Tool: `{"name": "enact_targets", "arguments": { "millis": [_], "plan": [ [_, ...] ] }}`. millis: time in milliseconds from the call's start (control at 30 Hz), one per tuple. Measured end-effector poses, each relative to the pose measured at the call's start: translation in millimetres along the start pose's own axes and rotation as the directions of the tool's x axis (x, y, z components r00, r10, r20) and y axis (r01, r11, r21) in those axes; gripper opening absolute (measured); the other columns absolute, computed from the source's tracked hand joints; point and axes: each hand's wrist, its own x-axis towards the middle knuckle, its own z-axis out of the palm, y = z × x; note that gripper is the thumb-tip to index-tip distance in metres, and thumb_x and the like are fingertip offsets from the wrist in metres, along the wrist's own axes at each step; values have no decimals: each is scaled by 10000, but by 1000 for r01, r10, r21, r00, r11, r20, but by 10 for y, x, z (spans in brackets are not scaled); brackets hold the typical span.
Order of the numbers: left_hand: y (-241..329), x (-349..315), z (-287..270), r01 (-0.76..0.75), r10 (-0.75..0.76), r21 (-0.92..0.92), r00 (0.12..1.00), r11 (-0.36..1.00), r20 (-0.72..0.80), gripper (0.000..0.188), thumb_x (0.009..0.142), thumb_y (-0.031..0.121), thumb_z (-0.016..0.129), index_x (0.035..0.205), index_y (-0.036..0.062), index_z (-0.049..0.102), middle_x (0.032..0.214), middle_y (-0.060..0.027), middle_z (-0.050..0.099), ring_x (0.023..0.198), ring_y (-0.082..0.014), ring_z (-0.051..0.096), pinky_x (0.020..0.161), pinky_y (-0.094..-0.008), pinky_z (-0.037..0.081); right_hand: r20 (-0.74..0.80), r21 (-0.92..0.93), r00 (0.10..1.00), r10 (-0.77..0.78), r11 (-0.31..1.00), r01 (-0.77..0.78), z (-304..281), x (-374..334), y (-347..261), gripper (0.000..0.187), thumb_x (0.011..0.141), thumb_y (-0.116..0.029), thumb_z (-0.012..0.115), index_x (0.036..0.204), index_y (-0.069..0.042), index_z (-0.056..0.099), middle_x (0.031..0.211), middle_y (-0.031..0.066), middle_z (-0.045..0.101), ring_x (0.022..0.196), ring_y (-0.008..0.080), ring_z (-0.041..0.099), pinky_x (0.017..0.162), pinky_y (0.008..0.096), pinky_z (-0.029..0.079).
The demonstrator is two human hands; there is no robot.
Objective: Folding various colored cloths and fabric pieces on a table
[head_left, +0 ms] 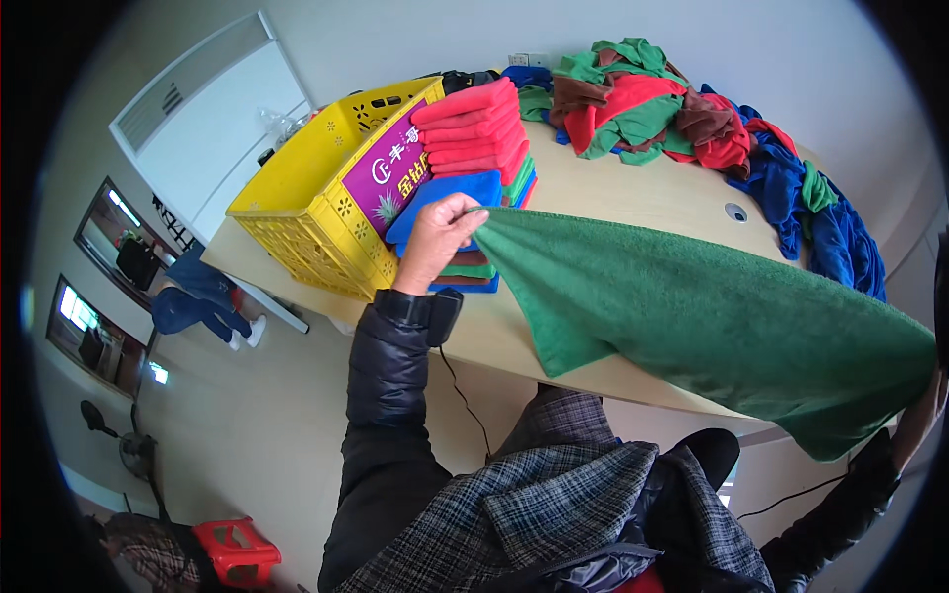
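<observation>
A green towel (682, 306) hangs stretched out between my two hands, above the front part of the table. My left hand (441, 235) pinches one corner of it, close beside the stacks of folded towels. At the far right rim of the picture, my right hand (924, 415) grips the other end; its fingers are partly cut off by the dark edge. Behind my left hand stand folded red towels (474, 128) in a neat pile. A folded blue towel (450, 198) tops a lower pile with green and brown layers.
Left of the piles sits a yellow plastic crate (326, 188) with a purple panel. Loose red, green, brown and blue towels (643, 109) lie heaped along the table's back and right. The wooden table (682, 203) has a round cable hole. A red stool (237, 551) stands on the floor; another person (203, 301) is farther off.
</observation>
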Motion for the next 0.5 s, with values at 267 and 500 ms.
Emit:
{"name": "enact_targets", "arguments": {
  "millis": [267, 500],
  "plan": [
    [31, -123, -78, 180, -171, -134, 982, 975, 79, 140, 985, 171, 664, 885, 79, 629, 764, 48, 579, 688, -19, 531, 586, -199, 413, 269, -258, 936, -228, 919, 298, 1710, 321, -3567, 391, 1063, -168, 488, 1443, -90, 536, 1390, 148, 601, 1268, 304, 589, 1097, 375, 453],
    [-514, -467, 1190, 164, -167, 46, 877, 985, 450, 112, 946, 115, 678, 902, 23, 635, 772, 27, 612, 696, -60, 559, 619, -239, 459, 280, 301, 807, 520, 750, -588, 1668, 354, -4276, 391, 1035, -143, 563, 1415, -54, 565, 1303, 127, 641, 1157, 229, 639, 992, 310, 529]
  ]
}}
